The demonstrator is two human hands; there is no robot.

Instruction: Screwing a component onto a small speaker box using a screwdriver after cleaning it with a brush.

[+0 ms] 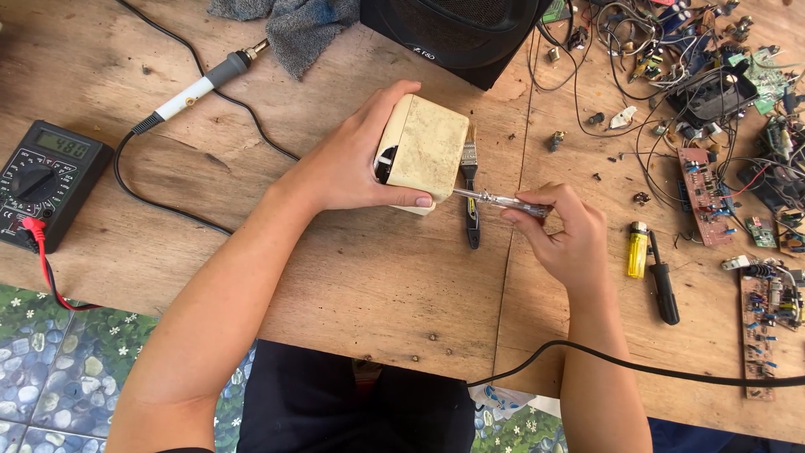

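Head cam: L hand (pixel 352 164) grips cream box (pixel 422 149); R hand (pixel 563 239) pinches screwdriver (pixel 496 200).

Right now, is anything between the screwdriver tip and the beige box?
Nothing visible. The right hand holds the screwdriver with its tip at the edge of the box, beside the left hand thumb. The brush lies on the table under the shaft, not blocking it.

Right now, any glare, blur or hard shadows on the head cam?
Head view: even daylight, soft shadows only under the left hand and cream box; small glint on the clear-handled screwdriver in the right hand; centre sharp, slight wide-angle bowing at the table edge; multimeter screen free of glare.
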